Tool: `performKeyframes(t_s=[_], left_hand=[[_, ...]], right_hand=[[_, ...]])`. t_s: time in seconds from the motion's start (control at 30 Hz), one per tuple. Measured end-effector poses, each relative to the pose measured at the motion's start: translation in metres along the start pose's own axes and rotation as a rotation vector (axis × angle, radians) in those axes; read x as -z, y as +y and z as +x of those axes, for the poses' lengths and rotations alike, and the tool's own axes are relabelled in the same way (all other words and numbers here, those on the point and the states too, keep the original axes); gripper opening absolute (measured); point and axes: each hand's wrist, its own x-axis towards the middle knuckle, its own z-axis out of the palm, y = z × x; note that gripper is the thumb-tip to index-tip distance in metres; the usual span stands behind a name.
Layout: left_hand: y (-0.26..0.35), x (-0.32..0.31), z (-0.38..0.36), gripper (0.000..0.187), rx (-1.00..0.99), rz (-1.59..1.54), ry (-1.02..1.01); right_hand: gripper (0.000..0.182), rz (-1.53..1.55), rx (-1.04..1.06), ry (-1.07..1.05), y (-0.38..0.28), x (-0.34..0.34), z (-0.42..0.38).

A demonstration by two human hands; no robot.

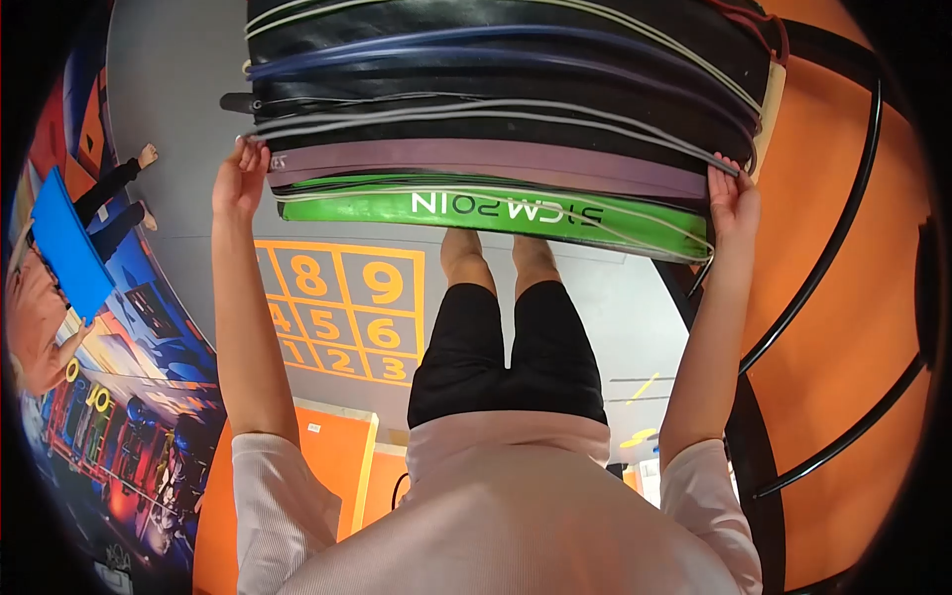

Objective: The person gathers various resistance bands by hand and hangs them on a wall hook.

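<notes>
L hand [241, 180] grips the left end and R hand [732, 200] the near right corner of a wide stack of black, mauve & green flat layers [476, 157], w/ thin grey, blue and cream cords [516, 103] lengthwise. It's in front of the torso, over the grey floor [183, 218]; can't tell if anything props it. Prob. bulky, slightly soft, slick-faced; best held at both ends, not by cords.

Bright, even light; floor [635, 322] washes out pale at frame right, greyer at left. Heavy fisheye: lines bow, corners black. Center reads sharp, mural [124, 436] softer near rim.
</notes>
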Motion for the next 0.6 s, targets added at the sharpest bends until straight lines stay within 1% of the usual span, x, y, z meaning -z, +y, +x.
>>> performKeyframes(t_s=[0.03,0.07,0.1,0.13,0.17,0.2,0.3,0.4,0.43,0.47,0.5,0.53,0.6], left_hand=[[-0.001,-0.008,-0.013,0.029,-0.053,0.089,-0.022],[-0.001,-0.016,-0.027,0.035,-0.111,0.175,-0.049],[-0.003,-0.012,-0.035,0.045,-0.156,0.215,-0.069],[-0.003,-0.015,-0.05,0.045,-0.157,0.214,-0.08],[-0.005,-0.018,-0.067,0.045,-0.212,0.249,-0.087],[-0.006,-0.019,-0.086,0.046,-0.266,0.285,-0.094],[-0.011,-0.008,-0.132,0.043,-0.263,0.332,-0.145],[-0.018,0.001,-0.176,0.039,-0.228,0.343,-0.19],[-0.019,0.002,-0.192,0.037,-0.217,0.364,-0.218],[-0.021,0.0,-0.208,0.034,-0.215,0.384,-0.252],[-0.022,-0.004,-0.223,0.032,-0.192,0.39,-0.3],[-0.024,-0.011,-0.238,0.03,-0.174,0.396,-0.356],[-0.033,-0.03,-0.267,0.028,-0.172,0.47,-0.486]], right_hand=[[0.022,-0.112,0.054,0.001,-0.002,0.004,-0.005],[0.022,-0.111,0.058,0.009,-0.003,0.008,-0.012],[0.024,-0.203,0.043,0.016,-0.007,0.013,-0.017],[0.026,-0.29,0.032,0.018,-0.012,0.017,-0.021],[0.029,-0.285,-0.009,0.042,-0.014,0.025,-0.022],[0.029,-0.277,0.0,0.046,-0.017,0.032,-0.03],[0.03,-0.278,0.015,0.031,-0.024,0.055,-0.059],[0.024,-0.194,-0.007,-0.217,-0.012,0.104,-0.099],[0.024,-0.192,0.018,-0.203,-0.003,0.107,-0.127],[0.025,-0.33,0.044,-0.298,0.008,0.132,-0.139],[0.027,-0.398,0.043,-0.182,0.016,0.137,-0.172],[0.024,-0.379,0.079,-0.152,0.027,0.144,-0.205],[0.027,-0.28,0.091,-0.14,0.056,0.188,-0.247]])
